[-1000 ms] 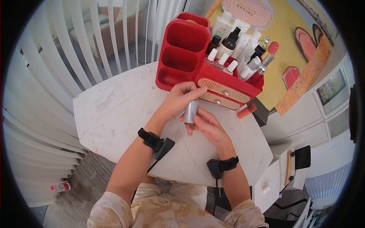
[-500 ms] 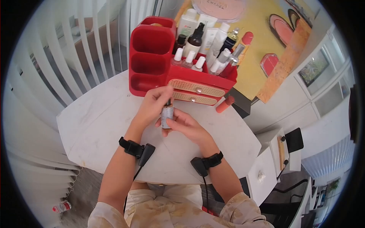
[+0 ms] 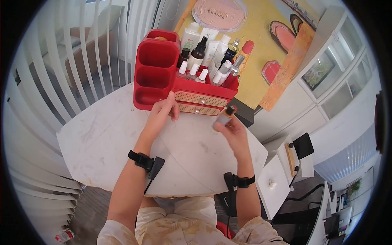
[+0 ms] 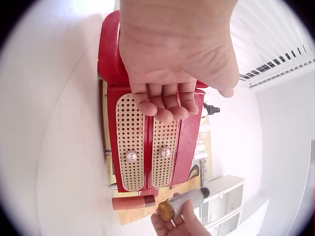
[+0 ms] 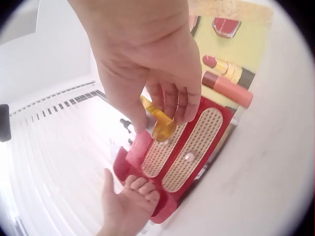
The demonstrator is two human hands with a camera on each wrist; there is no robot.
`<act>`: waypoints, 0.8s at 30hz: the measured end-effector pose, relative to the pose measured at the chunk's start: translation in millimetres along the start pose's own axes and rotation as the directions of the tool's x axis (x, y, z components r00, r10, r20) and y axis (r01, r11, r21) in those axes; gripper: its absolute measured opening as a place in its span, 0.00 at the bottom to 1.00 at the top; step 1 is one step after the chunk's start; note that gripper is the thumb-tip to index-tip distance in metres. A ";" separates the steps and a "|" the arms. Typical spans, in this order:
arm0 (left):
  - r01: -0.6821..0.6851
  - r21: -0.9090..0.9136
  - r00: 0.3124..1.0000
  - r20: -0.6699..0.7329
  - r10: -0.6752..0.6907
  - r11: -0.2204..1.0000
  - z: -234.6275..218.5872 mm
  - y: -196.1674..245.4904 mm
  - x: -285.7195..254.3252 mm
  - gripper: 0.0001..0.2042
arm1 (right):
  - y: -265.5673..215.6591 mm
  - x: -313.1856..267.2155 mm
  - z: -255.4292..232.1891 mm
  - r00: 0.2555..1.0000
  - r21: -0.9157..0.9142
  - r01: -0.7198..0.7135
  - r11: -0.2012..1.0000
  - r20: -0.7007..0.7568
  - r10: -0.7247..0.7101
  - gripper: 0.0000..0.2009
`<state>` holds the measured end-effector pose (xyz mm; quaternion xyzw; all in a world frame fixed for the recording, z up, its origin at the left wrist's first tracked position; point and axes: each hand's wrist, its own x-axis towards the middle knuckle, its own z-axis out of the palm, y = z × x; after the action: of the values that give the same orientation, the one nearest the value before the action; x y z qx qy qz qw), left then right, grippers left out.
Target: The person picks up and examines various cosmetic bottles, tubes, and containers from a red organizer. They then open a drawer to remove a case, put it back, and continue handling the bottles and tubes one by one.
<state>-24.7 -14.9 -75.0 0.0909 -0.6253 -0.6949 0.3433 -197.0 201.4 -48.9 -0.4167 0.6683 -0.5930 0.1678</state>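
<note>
My right hand (image 3: 237, 132) pinches a small amber bottle (image 3: 223, 119) with a grey label and black cap, above the right side of the white marble table (image 3: 183, 151). In the right wrist view, the bottle's amber base (image 5: 165, 130) shows between thumb and fingers. My left hand (image 3: 161, 113) holds nothing; its fingers are loosely bent in front of the red organizer (image 3: 192, 85). Two woven-front drawers (image 4: 130, 137) with round knobs face my hands. A coral tube (image 4: 130, 202) with a darker cap stands just beyond the bottle, mostly hidden in the head view.
White-capped nail polish bottles (image 3: 192, 72), a dark spray bottle (image 3: 197, 53) and several tubes fill the organizer's right compartment. Three open red compartments (image 3: 153, 77) rise on its left. Behind leans a yellow painting (image 3: 253, 49). Vertical blinds (image 3: 81, 53) hang beyond the table's left edge.
The bottle, earlier between both hands, has moved right in my right hand, away from the left. My left hand has come off its cap. The head view has shifted.
</note>
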 end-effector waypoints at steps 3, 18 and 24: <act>0.007 0.004 1.000 0.005 -0.007 1.000 1.7 2.6 -0.7 0.32 | 17.3 5.2 -34.5 0.989 -0.222 -0.043 0.974 -0.148 0.010 0.21; 0.001 -0.015 1.000 -0.009 -0.002 1.000 3.3 1.0 1.2 0.33 | 66.9 23.3 -57.9 0.977 -0.499 -0.068 0.864 -0.207 -0.043 0.19; -0.013 0.006 1.000 0.005 0.013 1.000 1.8 -1.4 2.2 0.33 | 69.8 26.5 -67.1 0.975 -0.591 -0.122 0.798 -0.220 -0.014 0.28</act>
<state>-27.8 -14.7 -75.2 0.0863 -0.6288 -0.6909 0.3461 -286.0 221.7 -90.7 -0.3628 0.8474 -0.3867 -0.0285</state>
